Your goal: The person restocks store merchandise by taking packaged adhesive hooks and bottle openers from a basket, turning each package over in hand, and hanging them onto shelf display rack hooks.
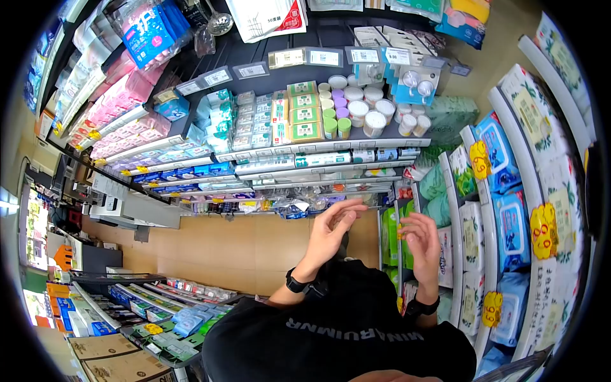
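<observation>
My left hand is raised in front of my chest, over the tiled floor, with its fingers loosely curled and apart and nothing in it. My right hand is up beside the right-hand shelves, fingers spread and slightly bent, also holding nothing. Both wrists carry black bands. Neither hand touches the goods. Green packages on a low shelf lie behind and between the hands. Beyond them, a shelf holds white-lidded tubs, small green-lidded containers and stacked yellow-green boxes.
Wipe packs with yellow price tags fill the right shelves. Pink packages stand at upper left. A low display and cardboard boxes are at lower left. A counter stands across the tan floor.
</observation>
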{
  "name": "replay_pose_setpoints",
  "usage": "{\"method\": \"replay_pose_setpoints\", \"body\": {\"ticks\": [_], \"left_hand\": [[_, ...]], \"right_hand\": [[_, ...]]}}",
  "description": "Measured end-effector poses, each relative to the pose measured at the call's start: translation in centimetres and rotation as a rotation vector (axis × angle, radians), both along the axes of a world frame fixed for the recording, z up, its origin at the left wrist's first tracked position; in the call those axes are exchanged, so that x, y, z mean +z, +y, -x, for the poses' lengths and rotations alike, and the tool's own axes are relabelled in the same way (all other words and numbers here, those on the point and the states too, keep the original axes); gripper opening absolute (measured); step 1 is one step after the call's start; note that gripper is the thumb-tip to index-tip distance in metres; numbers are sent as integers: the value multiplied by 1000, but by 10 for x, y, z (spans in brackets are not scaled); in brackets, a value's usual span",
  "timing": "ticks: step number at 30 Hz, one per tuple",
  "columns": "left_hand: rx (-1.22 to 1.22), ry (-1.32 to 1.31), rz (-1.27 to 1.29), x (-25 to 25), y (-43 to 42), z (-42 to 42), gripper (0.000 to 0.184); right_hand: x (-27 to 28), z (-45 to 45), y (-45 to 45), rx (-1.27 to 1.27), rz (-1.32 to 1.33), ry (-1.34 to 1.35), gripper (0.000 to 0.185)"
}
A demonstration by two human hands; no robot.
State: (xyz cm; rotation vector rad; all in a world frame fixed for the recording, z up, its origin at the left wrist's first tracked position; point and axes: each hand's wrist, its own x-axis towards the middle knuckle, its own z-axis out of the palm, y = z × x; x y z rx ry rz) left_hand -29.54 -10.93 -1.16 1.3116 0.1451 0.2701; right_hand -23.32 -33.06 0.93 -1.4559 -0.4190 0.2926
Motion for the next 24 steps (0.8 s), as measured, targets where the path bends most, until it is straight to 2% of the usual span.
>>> {"method": "replay_pose_setpoints", "body": {"ticks": [4,24], "left_hand": [[-7,7,12,-13,-16,36,33],[-108,-15,-38,6,-59,140,33]], "right_hand": [[-5,38,-18,-22,-8,13,40],[3,179,-69,-122,-59,-50,41]]}}
